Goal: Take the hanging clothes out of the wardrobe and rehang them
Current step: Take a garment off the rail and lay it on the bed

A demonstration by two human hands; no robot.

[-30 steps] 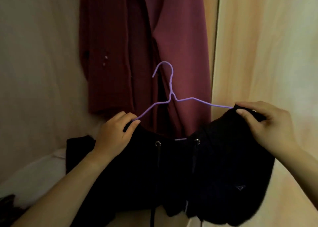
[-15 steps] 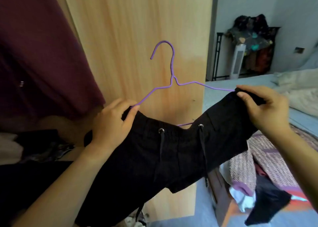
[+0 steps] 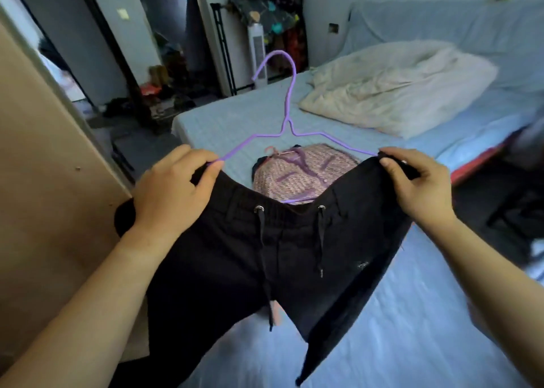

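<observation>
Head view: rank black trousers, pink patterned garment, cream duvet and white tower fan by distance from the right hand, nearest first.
1. black trousers: gripped at the waistband by the right hand.
2. pink patterned garment: lying on the bed, left of the hand and beyond it.
3. cream duvet: farther up the bed, on its right side.
4. white tower fan: at the back, past the bed's far end.

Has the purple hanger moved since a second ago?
Yes: the purple hanger, carrying the black garment, went rightward off the wardrobe panel and is now over the bed.

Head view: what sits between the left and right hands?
The black pants and purple hanger span from left hand to right hand; head view shows it.
</observation>
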